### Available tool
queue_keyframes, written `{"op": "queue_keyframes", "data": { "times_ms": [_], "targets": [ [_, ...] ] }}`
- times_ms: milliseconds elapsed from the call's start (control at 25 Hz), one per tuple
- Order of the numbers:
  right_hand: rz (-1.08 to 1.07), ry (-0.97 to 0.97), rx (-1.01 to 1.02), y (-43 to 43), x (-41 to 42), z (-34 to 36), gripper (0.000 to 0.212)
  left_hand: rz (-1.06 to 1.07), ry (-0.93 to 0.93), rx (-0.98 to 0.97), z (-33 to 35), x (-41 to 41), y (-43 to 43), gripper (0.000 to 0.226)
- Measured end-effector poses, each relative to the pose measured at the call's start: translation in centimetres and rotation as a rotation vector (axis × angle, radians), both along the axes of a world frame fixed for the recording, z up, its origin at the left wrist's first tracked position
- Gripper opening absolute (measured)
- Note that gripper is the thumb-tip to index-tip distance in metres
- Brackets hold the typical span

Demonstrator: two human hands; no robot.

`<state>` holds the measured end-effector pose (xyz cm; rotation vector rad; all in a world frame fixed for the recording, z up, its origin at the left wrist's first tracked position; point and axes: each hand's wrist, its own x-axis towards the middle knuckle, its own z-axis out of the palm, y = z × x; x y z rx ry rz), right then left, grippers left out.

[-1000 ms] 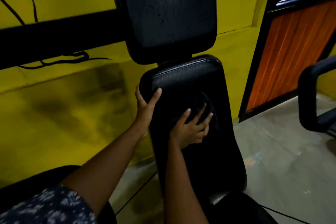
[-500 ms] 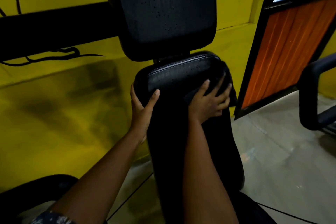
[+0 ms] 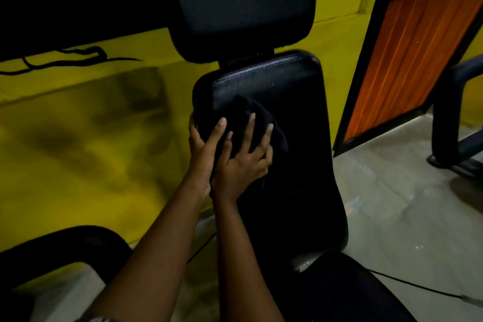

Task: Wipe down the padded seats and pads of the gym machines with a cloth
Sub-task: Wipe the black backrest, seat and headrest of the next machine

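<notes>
Yellow wall (image 3: 78, 138) behind. Cloth (image 3: 251, 117) sits at 10 o'clock on back pad (image 3: 292, 138), right hand (image 3: 243, 162) spread flat, pressing it; left hand (image 3: 201, 149) grips pad's 9 o'clock edge. Cloth looks limp, soft: palm it.

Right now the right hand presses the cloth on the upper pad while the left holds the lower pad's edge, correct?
The head view shows the right hand pressing the cloth on the lower pad, not the upper pad; the left hand holds its edge.

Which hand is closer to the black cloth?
Right. The right hand presses on the cloth; the left hand grips the left edge of the back pad, just beside the cloth.
</notes>
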<state>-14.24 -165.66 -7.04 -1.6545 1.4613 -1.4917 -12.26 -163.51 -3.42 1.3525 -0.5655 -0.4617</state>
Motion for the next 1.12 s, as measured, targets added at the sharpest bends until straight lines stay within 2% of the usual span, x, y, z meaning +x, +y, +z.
{"op": "queue_keyframes", "data": {
  "times_ms": [40,120,200,360,440,520,600,680,760,800,920,1040,1120],
  "targets": [
    [0.032,0.002,-0.021,0.3,-0.1,-1.5,0.051,0.021,0.026,-0.003,-1.0,-0.4,0.3,0.077],
    [-0.041,-0.039,0.027,-0.4,-1.3,-5.2,0.050,0.107,0.006,0.017,-2.8,-1.4,0.6,0.083],
    [-0.143,-0.060,0.120,-1.0,-2.6,-8.7,0.051,0.157,-0.007,0.058,-4.3,-2.1,0.6,0.082],
    [-0.191,-0.026,0.301,-2.0,-4.8,-14.4,0.063,0.228,0.037,0.136,-6.4,-3.3,0.8,0.077],
    [-0.171,-0.101,0.467,-2.5,-6.4,-15.0,0.074,0.242,0.054,0.145,-6.9,-3.3,0.9,0.081],
    [-0.148,-0.146,0.545,-2.5,-6.9,-13.4,0.068,0.236,0.078,0.155,-7.3,-3.2,0.8,0.090],
    [-0.058,-0.076,0.313,-2.4,-6.4,-9.9,0.056,0.240,0.075,0.167,-7.4,-3.0,0.7,0.097],
    [0.077,0.091,-0.008,-3.5,-5.4,-6.6,0.056,0.237,0.086,0.162,-7.5,-3.0,0.7,0.099],
    [0.117,0.160,-0.133,-6.0,-5.2,-4.4,0.064,0.238,0.093,0.157,-7.3,-3.1,0.6,0.091],
    [0.072,0.137,-0.125,-7.3,-5.4,-4.4,0.065,0.243,0.092,0.155,-7.2,-3.2,0.6,0.087],
    [-0.154,0.010,0.046,-9.8,-6.8,-8.1,0.054,0.261,0.066,0.143,-7.2,-3.3,0.7,0.081],
    [-0.247,-0.089,0.460,-9.3,-8.7,-13.6,0.051,0.251,0.079,0.110,-7.5,-3.4,0.7,0.072],
    [-0.324,-0.235,0.686,-9.1,-9.7,-15.5,0.050,0.250,0.065,0.096,-7.6,-3.5,0.7,0.067]
  ]
}}
